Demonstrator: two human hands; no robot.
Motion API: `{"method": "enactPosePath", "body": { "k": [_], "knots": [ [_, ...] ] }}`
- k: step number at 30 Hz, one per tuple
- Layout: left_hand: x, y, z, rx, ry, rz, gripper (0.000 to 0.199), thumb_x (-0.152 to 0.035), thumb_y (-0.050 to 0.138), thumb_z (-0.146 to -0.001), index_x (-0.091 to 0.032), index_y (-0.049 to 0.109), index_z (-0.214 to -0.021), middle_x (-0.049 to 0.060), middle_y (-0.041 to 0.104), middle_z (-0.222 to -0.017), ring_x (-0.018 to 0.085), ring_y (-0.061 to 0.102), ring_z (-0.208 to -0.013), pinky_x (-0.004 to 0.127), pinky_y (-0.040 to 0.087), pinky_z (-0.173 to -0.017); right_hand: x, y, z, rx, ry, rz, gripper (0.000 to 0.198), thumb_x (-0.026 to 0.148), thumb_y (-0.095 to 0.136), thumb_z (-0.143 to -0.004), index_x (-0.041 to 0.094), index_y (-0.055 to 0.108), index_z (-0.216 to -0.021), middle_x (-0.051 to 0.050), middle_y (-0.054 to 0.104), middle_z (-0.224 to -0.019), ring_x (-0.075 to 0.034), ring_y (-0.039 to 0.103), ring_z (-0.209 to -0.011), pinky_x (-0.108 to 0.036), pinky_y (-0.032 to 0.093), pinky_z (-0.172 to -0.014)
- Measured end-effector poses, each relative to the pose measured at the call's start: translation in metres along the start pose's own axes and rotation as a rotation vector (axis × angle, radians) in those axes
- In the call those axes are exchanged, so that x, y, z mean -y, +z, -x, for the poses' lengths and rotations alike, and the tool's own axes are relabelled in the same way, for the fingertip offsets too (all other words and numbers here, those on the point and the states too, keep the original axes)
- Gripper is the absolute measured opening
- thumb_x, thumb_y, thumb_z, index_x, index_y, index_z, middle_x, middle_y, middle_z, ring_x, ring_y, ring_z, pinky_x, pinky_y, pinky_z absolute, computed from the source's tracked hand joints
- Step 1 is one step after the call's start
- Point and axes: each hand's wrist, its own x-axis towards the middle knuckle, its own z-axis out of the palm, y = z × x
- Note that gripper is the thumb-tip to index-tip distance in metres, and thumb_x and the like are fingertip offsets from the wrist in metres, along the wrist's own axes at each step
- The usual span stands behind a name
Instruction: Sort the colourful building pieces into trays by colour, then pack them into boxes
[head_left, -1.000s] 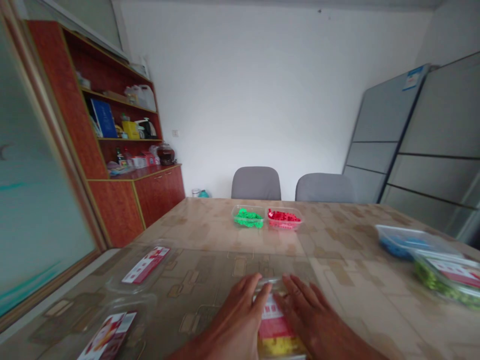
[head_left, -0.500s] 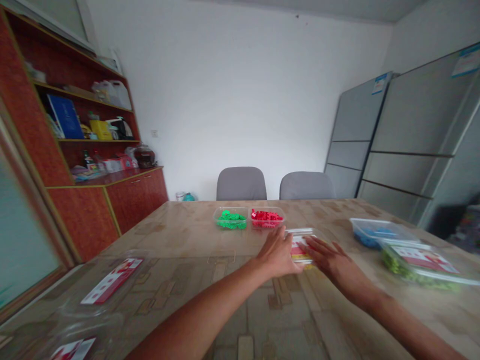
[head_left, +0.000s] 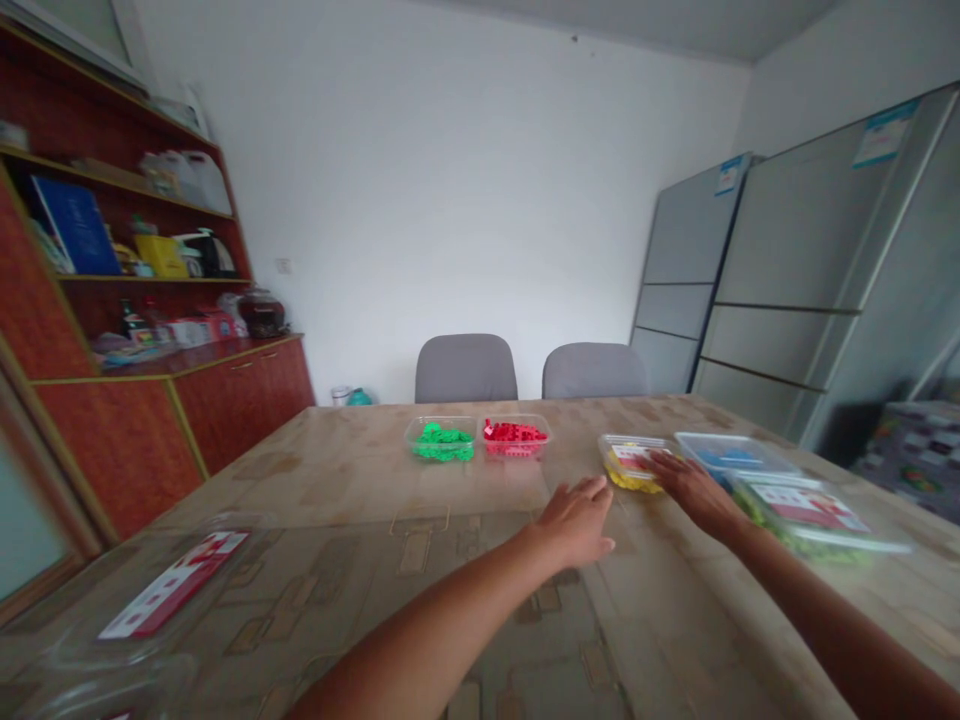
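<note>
Across the near corner of a lidded yellow-filled box (head_left: 627,459) lie the fingers of the right hand (head_left: 703,496), stretched out; with the thumb out of sight, I cannot tell whether they grip it. Just left of the box and nearer the body, the left hand (head_left: 574,522) is held with loosely parted fingers and nothing in them. The box sits right of centre on the patterned table (head_left: 337,560). Just right of it are a blue-filled container (head_left: 754,462) and, nearer, a labelled light-green one (head_left: 814,507). To its left, farther off, stand a green-filled tub (head_left: 441,449) and a red-filled tub (head_left: 517,448), side by side. Well to the left lies a clear labelled lid (head_left: 176,585).
</note>
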Motion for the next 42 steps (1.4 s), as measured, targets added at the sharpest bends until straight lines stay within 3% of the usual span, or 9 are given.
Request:
{"method": "enactPosePath", "body": {
  "k": [6, 10, 14, 18, 23, 27, 35, 38, 42],
  "knots": [
    [-0.015, -0.012, 0.032, -0.052, 0.05, 0.029, 0.056, -0.035, 0.059, -0.085, -0.008, 0.044, -0.131, 0.019, 0.033, -0.148, 0.027, 0.031, -0.137, 0.044, 0.031, -0.109, -0.017, 0.007, -0.004, -0.021, -0.034, -0.045, 0.048, 0.028, 0.029, -0.092, 0.02, 0.052, -0.133, -0.011, 0.051, -0.138, -0.028, 0.047, -0.127, -0.049, 0.039, -0.102],
    [-0.018, -0.022, 0.075, -0.114, 0.086, 0.15, 0.051, -0.032, 0.062, -0.084, -0.014, 0.048, -0.13, 0.015, 0.039, -0.146, 0.023, 0.033, -0.136, 0.038, 0.031, -0.11, -0.005, 0.004, -0.006, -0.08, -0.023, -0.065, 0.049, 0.025, 0.039, -0.084, 0.014, 0.054, -0.13, -0.018, 0.054, -0.134, -0.035, 0.049, -0.123, -0.057, 0.04, -0.097],
    [0.002, -0.026, 0.117, -0.151, -0.05, 0.24, 0.048, -0.024, 0.064, -0.082, -0.017, 0.051, -0.129, 0.012, 0.042, -0.144, 0.021, 0.035, -0.135, 0.038, 0.03, -0.11, 0.042, -0.004, -0.018, -0.178, -0.065, -0.118, 0.049, 0.028, 0.042, -0.087, 0.008, 0.05, -0.131, -0.021, 0.052, -0.134, -0.034, 0.046, -0.125, -0.053, 0.033, -0.105],
    [0.025, -0.024, 0.145, -0.19, -0.221, 0.259, 0.044, -0.017, 0.062, -0.081, -0.019, 0.055, -0.124, 0.009, 0.048, -0.14, 0.02, 0.041, -0.13, 0.038, 0.032, -0.109, 0.106, -0.01, -0.044, -0.219, -0.134, -0.191, 0.044, 0.024, 0.04, -0.09, 0.011, 0.048, -0.132, -0.017, 0.055, -0.131, -0.028, 0.05, -0.121, -0.044, 0.041, -0.101],
    [0.034, -0.024, 0.172, -0.2, -0.263, 0.249, 0.043, -0.014, 0.061, -0.08, -0.02, 0.057, -0.122, 0.007, 0.048, -0.139, 0.019, 0.039, -0.131, 0.038, 0.032, -0.109, 0.168, -0.012, -0.082, -0.229, -0.156, -0.233, 0.046, 0.014, 0.046, -0.086, 0.006, 0.048, -0.131, -0.02, 0.05, -0.135, -0.028, 0.049, -0.121, -0.042, 0.042, -0.101],
    [0.042, -0.027, 0.185, -0.236, -0.303, 0.218, 0.041, -0.013, 0.06, -0.08, -0.02, 0.058, -0.12, 0.007, 0.05, -0.138, 0.021, 0.041, -0.13, 0.039, 0.033, -0.109, 0.203, -0.013, -0.106, -0.208, -0.205, -0.254, 0.04, 0.008, 0.048, -0.087, 0.012, 0.052, -0.127, -0.015, 0.053, -0.133, -0.024, 0.048, -0.123, -0.041, 0.04, -0.103],
    [0.053, -0.035, 0.185, -0.408, -0.466, 0.188, 0.037, -0.013, 0.056, -0.08, -0.017, 0.061, -0.116, 0.01, 0.059, -0.127, 0.023, 0.05, -0.121, 0.04, 0.037, -0.106, 0.274, -0.017, -0.151, -0.187, -0.235, -0.249, 0.031, 0.03, 0.056, -0.093, 0.019, 0.055, -0.122, -0.009, 0.051, -0.132, -0.027, 0.05, -0.118, -0.051, 0.04, -0.098],
    [0.054, -0.035, 0.187, -0.412, -0.473, 0.199, 0.036, -0.012, 0.056, -0.079, -0.018, 0.061, -0.114, 0.009, 0.06, -0.126, 0.023, 0.051, -0.12, 0.041, 0.037, -0.106, 0.279, -0.015, -0.159, -0.186, -0.167, -0.232, 0.034, 0.027, 0.056, -0.092, 0.018, 0.053, -0.125, -0.01, 0.049, -0.136, -0.028, 0.046, -0.122, -0.052, 0.035, -0.102],
    [0.053, -0.034, 0.189, -0.407, -0.468, 0.225, 0.037, -0.013, 0.057, -0.078, -0.018, 0.061, -0.114, 0.009, 0.06, -0.125, 0.023, 0.053, -0.119, 0.04, 0.038, -0.105, 0.252, -0.009, -0.155, -0.198, -0.015, -0.199, 0.035, 0.018, 0.05, -0.09, 0.013, 0.053, -0.125, -0.021, 0.045, -0.139, -0.035, 0.041, -0.125, -0.055, 0.03, -0.101]
  ]
}}
